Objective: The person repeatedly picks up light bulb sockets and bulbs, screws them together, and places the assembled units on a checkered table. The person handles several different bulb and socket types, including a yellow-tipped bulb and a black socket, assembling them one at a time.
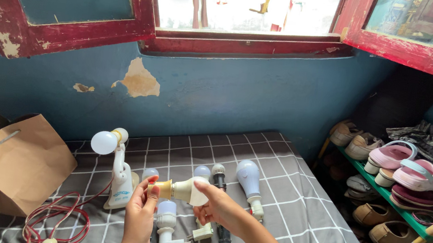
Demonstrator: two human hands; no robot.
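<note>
Both hands grip one thing between them: the left hand (140,207) pinches the yellowish screw-base end with closed fingertips, and the right hand (218,206) wraps its fingers over the white rounded end of a small bulb-and-holder piece (180,190). The piece is held in the air just above the bed, a little in front of the person. Its long axis lies nearly level and runs side to side, the yellowish end pointing to the person's left and the white bulb end to the right, tilted slightly downward there.

Directly under the hands, on the grey checked sheet (294,199), lie a white lamp holder with a bluish bulb (165,223), a small white plug piece (204,231) and a dark slim torch (221,207). Just beyond, a large bluish-white bulb (249,179) lies with its base toward the person. To the left stands a white lamp fitting (120,178) carrying a round bulb (103,142), with a red cable (56,220) coiled beside it. Farther left sits a brown paper bag (10,167). Well to the right, a green shoe rack (405,211) holds sandals and slippers.
</note>
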